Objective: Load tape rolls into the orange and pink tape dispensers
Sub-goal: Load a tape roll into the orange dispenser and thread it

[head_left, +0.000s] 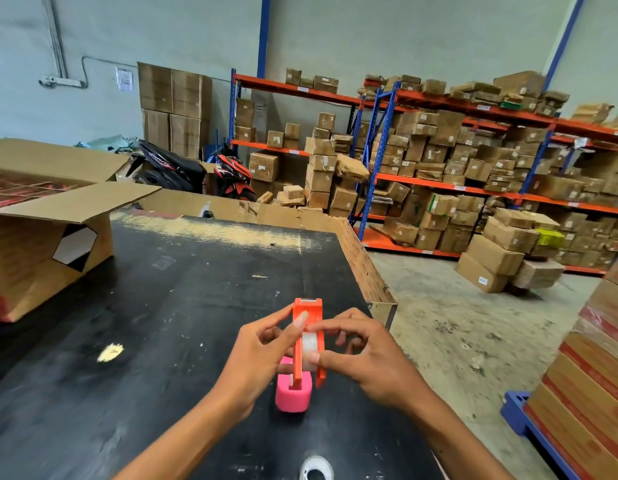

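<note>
I hold an orange tape dispenser [308,313] above the black table [155,306], its cutter end pointing away from me. My left hand [255,362] grips its left side. My right hand [363,355] pinches a clear tape roll [309,348] that sits between the dispenser's side walls. Under the orange one, the pink tape dispenser [293,396] lies on the table, partly hidden by my hands. Another tape roll [316,467] lies on the table's near edge, between my forearms.
An open cardboard box [48,244] stands on the table's left side. A pale scrap [109,352] lies left of my hands. Stacked red-striped boxes on a blue pallet [591,393] stand to the right; shelves of cartons [474,161] and motorbikes [196,171] are behind.
</note>
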### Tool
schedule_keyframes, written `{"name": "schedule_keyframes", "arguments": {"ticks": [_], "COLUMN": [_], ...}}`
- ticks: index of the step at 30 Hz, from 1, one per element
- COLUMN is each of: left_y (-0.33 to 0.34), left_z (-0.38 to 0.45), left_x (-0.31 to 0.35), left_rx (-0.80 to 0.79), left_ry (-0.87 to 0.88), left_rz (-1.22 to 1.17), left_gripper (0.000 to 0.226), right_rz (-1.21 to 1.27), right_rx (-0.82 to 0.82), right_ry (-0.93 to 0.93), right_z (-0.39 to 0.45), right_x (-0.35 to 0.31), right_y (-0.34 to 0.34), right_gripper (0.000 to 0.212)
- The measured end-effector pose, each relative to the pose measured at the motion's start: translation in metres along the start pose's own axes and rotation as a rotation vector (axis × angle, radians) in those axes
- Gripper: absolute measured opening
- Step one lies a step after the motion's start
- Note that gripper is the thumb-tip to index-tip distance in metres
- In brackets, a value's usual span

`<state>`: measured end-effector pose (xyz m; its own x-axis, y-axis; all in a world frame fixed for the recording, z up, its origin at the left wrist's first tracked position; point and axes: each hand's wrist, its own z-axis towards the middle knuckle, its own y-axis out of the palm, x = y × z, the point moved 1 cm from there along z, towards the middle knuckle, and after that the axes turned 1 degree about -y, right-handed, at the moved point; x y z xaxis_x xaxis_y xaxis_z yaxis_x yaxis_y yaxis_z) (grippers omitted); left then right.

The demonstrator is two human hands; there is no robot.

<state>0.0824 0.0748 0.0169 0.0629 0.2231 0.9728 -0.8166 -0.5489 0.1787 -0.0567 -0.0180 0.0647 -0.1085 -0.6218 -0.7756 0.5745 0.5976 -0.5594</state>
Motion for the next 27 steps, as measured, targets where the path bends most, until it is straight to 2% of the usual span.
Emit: {"name": "schedule_keyframes", "arguments": {"ticks": [4,9,12,17,23,27], "left_y": [0.001,-0.003,-0.007,-0.008,-0.009,-0.007], "left_z": [-0.006,-0.019,-0.024,-0.03,-0.034,-0.034], "left_x": [-0.005,-0.005,-0.004,-0.001,0.0,-0.005], "left_rx": [-0.039,-0.118,-0.178,-0.239,-0.281,-0.277], "left_ry": [-0.016,-0.007,-0.001,0.003,0.017,0.055], "left_rz": [0.019,0.056,0.102,0.139,0.148,0.173], "left_gripper": [0.05,0.041,0.041,0.042,0.04,0.046], "right_rz": [0.018,0.022,0.034,0.038,0.09,0.147], "right_rx": [0.007,0.074,0.105,0.03,0.015,-0.031], "right_ry": [-0.061,-0.102,-0.094,0.054,0.14,0.266], "right_z": [-0.003,0.002,0.012,0.019,0.018,0.018], "right_x": [-0.006,-0.019,-0.025,-0.023,-0.019,-0.016], "right_y": [0.003,-0.004,-0.012,-0.01,-0.006,-0.009], "right_gripper": [0.009,0.005,0.01,0.017,0.017,0.005]}}
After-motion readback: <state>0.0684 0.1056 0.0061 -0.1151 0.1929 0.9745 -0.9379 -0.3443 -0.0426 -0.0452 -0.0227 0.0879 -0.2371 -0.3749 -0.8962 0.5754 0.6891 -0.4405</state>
